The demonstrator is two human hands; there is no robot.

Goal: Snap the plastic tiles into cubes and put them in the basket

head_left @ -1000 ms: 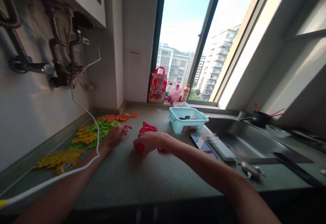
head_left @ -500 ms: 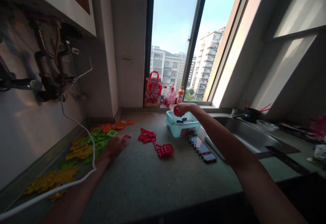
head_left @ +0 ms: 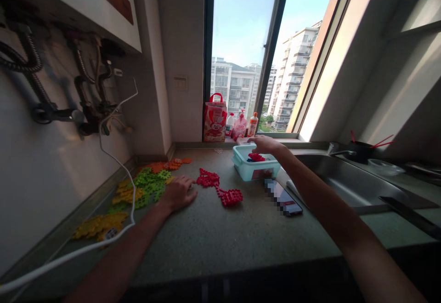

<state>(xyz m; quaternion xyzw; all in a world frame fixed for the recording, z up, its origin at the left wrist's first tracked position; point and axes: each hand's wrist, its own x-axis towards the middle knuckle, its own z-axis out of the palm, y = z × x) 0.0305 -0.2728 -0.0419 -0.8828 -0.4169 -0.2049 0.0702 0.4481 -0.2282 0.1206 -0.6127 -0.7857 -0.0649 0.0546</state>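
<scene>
My left hand [head_left: 178, 193] lies on the counter with its fingers stretched out and slightly spread, holding nothing. To its left lie green puzzle-like plastic pieces [head_left: 151, 183], and to its right linked red toothed plastic pieces [head_left: 231, 197]. My right hand [head_left: 267, 145] reaches over a light-blue plastic bin [head_left: 253, 172] at the back of the counter. Its fingers point down and look apart, above a red piece [head_left: 256, 157] in the bin. Part of the bin's inside is hidden by that hand.
Orange pieces [head_left: 165, 165] and yellow pieces [head_left: 99, 226] lie along the left wall, crossed by a white cable [head_left: 79, 254]. A phone [head_left: 284, 198] lies before the bin. Right of it is a steel sink [head_left: 347, 179]. Bottles [head_left: 240, 126] and a red bag [head_left: 215, 120] stand by the window.
The red piece has left my right hand and now lies in the bin below it. My left hand has flattened on the counter, fingers more spread. The view has shifted slightly left.
</scene>
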